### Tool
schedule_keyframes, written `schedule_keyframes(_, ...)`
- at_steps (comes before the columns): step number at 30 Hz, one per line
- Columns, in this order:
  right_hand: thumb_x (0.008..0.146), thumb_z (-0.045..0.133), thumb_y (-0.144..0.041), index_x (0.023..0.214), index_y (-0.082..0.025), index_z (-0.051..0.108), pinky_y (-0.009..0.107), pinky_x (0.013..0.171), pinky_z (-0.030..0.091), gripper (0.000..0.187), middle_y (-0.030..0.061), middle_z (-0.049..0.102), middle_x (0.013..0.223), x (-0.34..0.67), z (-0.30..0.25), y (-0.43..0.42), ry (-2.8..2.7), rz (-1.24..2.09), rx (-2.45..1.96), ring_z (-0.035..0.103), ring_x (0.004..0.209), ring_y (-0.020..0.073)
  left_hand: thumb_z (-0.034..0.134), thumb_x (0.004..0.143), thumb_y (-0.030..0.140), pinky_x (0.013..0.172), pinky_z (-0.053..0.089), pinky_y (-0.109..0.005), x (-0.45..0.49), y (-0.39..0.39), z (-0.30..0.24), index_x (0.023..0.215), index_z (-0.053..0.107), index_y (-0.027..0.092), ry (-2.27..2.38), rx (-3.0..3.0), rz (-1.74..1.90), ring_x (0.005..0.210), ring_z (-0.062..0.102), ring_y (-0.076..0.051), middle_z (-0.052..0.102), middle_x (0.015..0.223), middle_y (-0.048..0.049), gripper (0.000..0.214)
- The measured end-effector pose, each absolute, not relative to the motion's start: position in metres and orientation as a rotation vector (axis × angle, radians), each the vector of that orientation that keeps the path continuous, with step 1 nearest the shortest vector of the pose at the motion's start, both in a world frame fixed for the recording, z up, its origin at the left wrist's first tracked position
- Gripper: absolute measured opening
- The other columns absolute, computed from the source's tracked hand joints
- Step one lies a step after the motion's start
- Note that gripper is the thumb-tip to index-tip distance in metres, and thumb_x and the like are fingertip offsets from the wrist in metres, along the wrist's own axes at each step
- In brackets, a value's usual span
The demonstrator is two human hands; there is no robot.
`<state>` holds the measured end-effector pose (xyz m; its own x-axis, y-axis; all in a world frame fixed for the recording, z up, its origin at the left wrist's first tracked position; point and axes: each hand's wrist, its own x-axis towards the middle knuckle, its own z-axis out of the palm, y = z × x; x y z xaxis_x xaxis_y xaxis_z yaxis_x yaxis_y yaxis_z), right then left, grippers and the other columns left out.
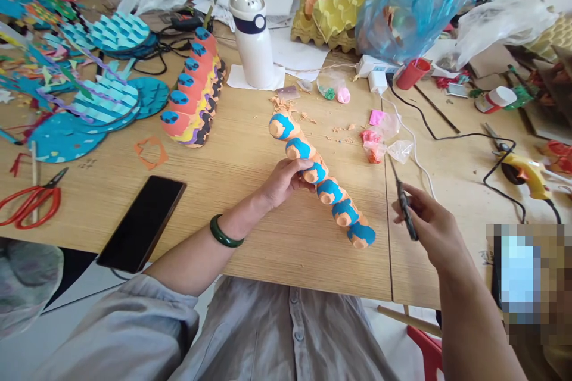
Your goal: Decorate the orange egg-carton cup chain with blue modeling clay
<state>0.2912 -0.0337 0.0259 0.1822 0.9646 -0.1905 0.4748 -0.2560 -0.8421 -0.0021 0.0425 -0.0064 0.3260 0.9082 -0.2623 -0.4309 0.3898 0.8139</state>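
My left hand [288, 181] is closed around a knobbly strip [330, 193], apparently cut from an egg tray. The strip is orange, with blue patches around its row of raised cups, and slants across the table in front of me. To its right, my right hand [422, 214] grips a slim knife [406, 208] with a dark patterned handle, its thin blade pointing up and away from the strip. A similar strip [196, 89], orange-red with blue, yellow and black, lies farther back on the left. Orange crumbs [281, 102] are scattered by the held strip's far end.
Red-handled scissors [33, 199] and a black phone [142, 223] lie at left. A white bottle [254, 47] stands at the back, near egg trays [330, 12]. Cables, a power strip [378, 65] and a yellow glue gun [525, 175] occupy the right side. Blue paper crafts [107, 101] crowd the left.
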Motion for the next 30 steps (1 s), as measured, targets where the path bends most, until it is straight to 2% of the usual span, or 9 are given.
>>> schedule_keyframes(3,0.069,0.086,-0.04,0.111,-0.022,0.064,0.03,0.065,0.049,0.05,-0.0031,0.058,0.079,0.263,0.035,-0.027,-1.505,1.045,-1.629,0.056,0.068,0.0146,0.078,0.069,0.044,0.056,0.056,-0.028,-0.001,0.043,-0.008,0.068,0.06,0.016,0.833,0.712,1.006,0.058,0.061,-0.013,0.061,0.064,-0.0003,0.034)
schedule_keyframes(7,0.078,0.073,-0.03,0.109,-0.02,0.064,0.027,0.061,0.045,0.034,-0.0048,0.054,0.071,0.231,0.044,-0.015,-1.689,1.053,-1.596,0.049,0.062,0.0125,0.079,0.067,0.045,0.055,0.056,-0.027,0.0,0.043,-0.008,0.065,0.061,0.015,0.84,0.719,1.03,0.056,0.06,-0.012,0.062,0.062,-0.0007,0.035)
schedule_keyframes(11,0.08,0.069,-0.031,0.113,-0.02,0.066,0.027,0.058,0.044,0.036,-0.0033,0.059,0.07,0.21,0.049,-0.01,-1.806,0.979,-1.629,0.052,0.06,0.0133,0.08,0.069,0.045,0.054,0.056,-0.026,0.001,0.04,-0.01,0.07,0.064,0.015,0.848,0.735,1.068,0.057,0.061,-0.012,0.065,0.064,-0.0008,0.034)
schedule_keyframes(15,0.083,0.069,-0.034,0.109,-0.02,0.069,0.027,0.057,0.045,0.03,-0.0014,0.063,0.069,0.197,0.055,-0.01,-1.891,0.931,-1.634,0.055,0.06,0.0145,0.078,0.074,0.044,0.055,0.055,-0.024,0.002,0.038,-0.011,0.077,0.066,0.014,0.814,0.755,1.109,0.06,0.063,-0.012,0.066,0.067,-0.0005,0.032)
schedule_keyframes(20,0.086,0.066,-0.027,0.112,-0.02,0.074,0.026,0.058,0.044,0.028,0.0013,0.067,0.076,0.192,0.062,-0.012,-2.043,0.774,-1.582,0.056,0.061,0.0138,0.078,0.074,0.043,0.051,0.051,-0.023,0.003,0.037,-0.01,0.075,0.064,0.015,0.807,0.75,1.141,0.057,0.06,-0.011,0.062,0.064,0.001,0.031)
schedule_keyframes(26,0.092,0.062,-0.026,0.112,-0.022,0.078,0.025,0.056,0.041,0.026,-0.0004,0.062,0.071,0.194,0.074,-0.018,-2.152,0.751,-1.543,0.052,0.056,0.012,0.077,0.074,0.041,0.052,0.052,-0.024,0.004,0.036,-0.008,0.075,0.066,0.015,0.812,0.725,1.168,0.059,0.062,-0.012,0.065,0.067,-0.0006,0.029)
schedule_keyframes(30,0.094,0.061,-0.029,0.118,-0.018,0.076,0.026,0.056,0.04,0.031,0.0012,0.061,0.071,0.193,0.077,-0.02,-2.238,0.665,-1.588,0.052,0.056,0.0135,0.077,0.074,0.041,0.051,0.052,-0.024,0.005,0.035,-0.004,0.076,0.067,0.015,0.798,0.721,1.175,0.059,0.062,-0.012,0.065,0.067,-0.0006,0.028)
